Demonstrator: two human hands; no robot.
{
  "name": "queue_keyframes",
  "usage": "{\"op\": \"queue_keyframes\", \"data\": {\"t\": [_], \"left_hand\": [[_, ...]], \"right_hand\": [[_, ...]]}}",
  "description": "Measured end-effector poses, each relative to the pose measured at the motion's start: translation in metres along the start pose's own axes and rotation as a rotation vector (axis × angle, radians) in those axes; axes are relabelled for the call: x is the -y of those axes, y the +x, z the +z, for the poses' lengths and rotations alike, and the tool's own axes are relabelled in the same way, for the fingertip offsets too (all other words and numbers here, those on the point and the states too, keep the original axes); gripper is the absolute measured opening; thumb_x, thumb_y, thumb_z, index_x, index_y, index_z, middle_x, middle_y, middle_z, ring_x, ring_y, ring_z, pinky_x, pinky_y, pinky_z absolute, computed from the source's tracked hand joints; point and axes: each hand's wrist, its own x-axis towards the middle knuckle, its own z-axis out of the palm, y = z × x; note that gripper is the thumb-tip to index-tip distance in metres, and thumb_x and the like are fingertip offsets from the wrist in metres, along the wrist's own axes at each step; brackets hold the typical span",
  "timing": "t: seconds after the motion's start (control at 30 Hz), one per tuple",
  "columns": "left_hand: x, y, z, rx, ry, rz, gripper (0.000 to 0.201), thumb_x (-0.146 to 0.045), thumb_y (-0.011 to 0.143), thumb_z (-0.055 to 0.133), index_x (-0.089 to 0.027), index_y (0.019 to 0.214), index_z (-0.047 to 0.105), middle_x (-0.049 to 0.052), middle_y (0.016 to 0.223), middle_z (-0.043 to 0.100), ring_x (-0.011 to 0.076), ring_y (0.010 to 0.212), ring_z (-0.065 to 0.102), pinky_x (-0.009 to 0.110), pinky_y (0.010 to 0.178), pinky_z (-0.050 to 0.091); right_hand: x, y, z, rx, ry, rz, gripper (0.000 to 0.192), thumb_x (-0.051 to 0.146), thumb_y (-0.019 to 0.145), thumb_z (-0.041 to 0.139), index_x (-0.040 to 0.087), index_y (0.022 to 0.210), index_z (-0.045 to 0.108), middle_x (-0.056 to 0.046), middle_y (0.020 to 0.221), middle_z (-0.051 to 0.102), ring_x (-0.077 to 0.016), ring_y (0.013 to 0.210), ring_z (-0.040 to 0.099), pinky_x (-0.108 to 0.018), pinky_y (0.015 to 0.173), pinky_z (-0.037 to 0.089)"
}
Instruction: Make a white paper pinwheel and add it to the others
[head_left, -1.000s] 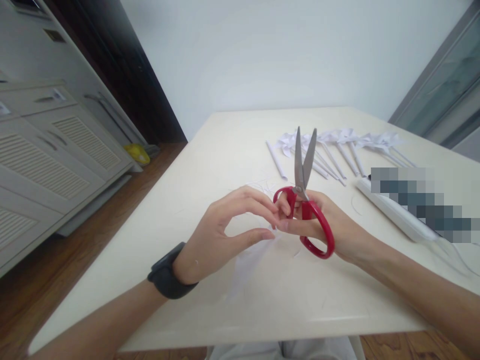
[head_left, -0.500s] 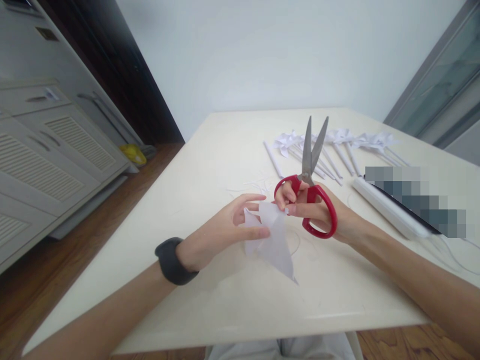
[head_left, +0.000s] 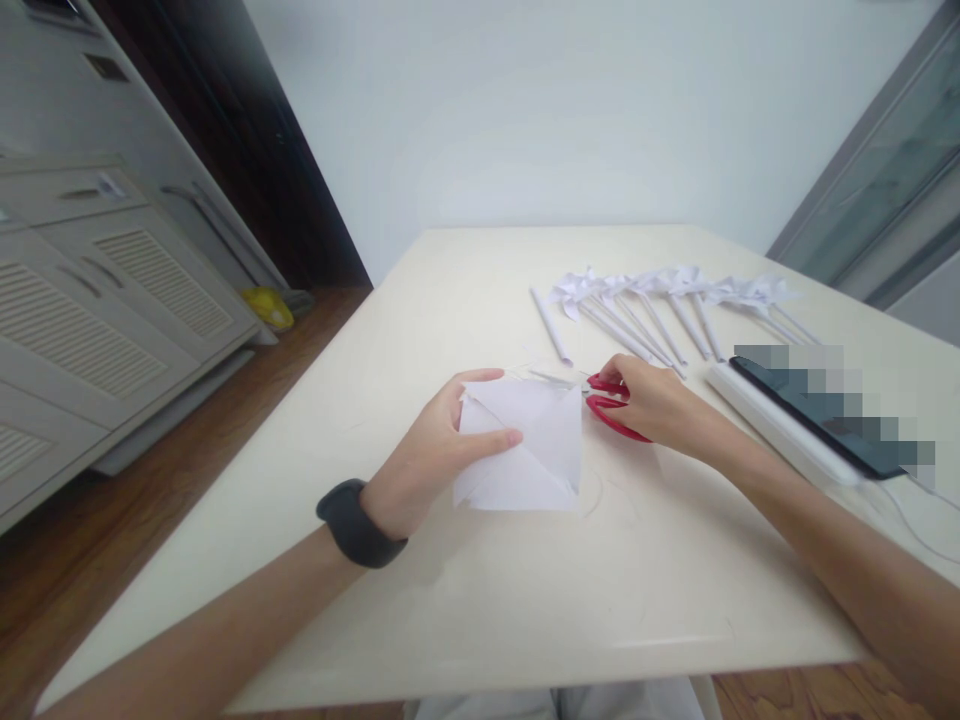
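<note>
My left hand point(head_left: 450, 440) is closed on a square sheet of white paper point(head_left: 540, 450), thumb on its face and the other fingers behind. Diagonal lines run from the sheet's corners toward its middle, and slits show near some corners. To the right of the sheet, my right hand point(head_left: 649, 395) grips a pair of scissors point(head_left: 619, 418) by the red handles. The blades point left, low over the table behind the sheet's top edge; whether they touch the table I cannot tell.
Beyond my hands, several white paper pinwheels point(head_left: 675, 285) on rolled sticks lie on the white table point(head_left: 360, 400). A loose paper roll point(head_left: 551, 325) lies left of them. At right, a dark phone-like device point(head_left: 817, 415) rests against a white bar-shaped object point(head_left: 780, 425) with a cable. Thin paper scraps lie behind the sheet.
The paper has gone from bent and pinched by both hands to spread flat in my left hand. My right hand has let go of it and lowered the scissors from upright to pointing left.
</note>
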Motion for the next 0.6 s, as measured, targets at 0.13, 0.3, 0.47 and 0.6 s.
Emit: {"op": "queue_keyframes", "data": {"t": [0.13,0.3,0.47,0.6], "left_hand": [[-0.001,0.000,0.002,-0.013,0.009,0.010,0.064,-0.025,0.071,0.067,-0.021,0.127,0.038,0.007,0.100,0.063,0.0222,0.092,0.062,0.030,0.070,0.052],[-0.001,0.000,0.001,-0.008,-0.001,0.028,0.060,-0.025,0.070,0.067,-0.019,0.124,0.041,0.009,0.105,0.063,0.0235,0.094,0.062,0.031,0.071,0.052],[0.001,0.000,0.000,0.010,0.006,0.031,0.056,-0.030,0.071,0.067,-0.019,0.121,0.044,0.010,0.110,0.062,0.0251,0.097,0.062,0.033,0.073,0.052],[0.001,-0.001,0.000,0.009,0.037,0.044,0.052,-0.032,0.071,0.067,-0.018,0.118,0.048,0.012,0.118,0.059,0.0264,0.099,0.060,0.034,0.074,0.051]], "right_hand": [[0.000,-0.002,0.003,0.069,0.002,-0.023,0.016,0.026,0.071,0.056,0.021,0.086,0.052,-0.006,0.096,0.062,-0.0217,0.085,0.058,-0.033,0.070,0.039],[-0.002,-0.003,0.002,0.166,-0.005,-0.042,0.014,0.025,0.069,0.056,0.022,0.082,0.053,-0.005,0.094,0.061,-0.0214,0.082,0.057,-0.032,0.066,0.040],[-0.005,-0.004,0.001,0.251,0.004,-0.046,0.018,0.028,0.069,0.058,0.024,0.085,0.054,-0.005,0.096,0.061,-0.0221,0.083,0.057,-0.031,0.064,0.042],[-0.011,-0.004,0.000,0.290,0.003,-0.046,0.024,0.030,0.068,0.061,0.025,0.091,0.056,-0.006,0.101,0.059,-0.0247,0.087,0.056,-0.031,0.061,0.043]]}}
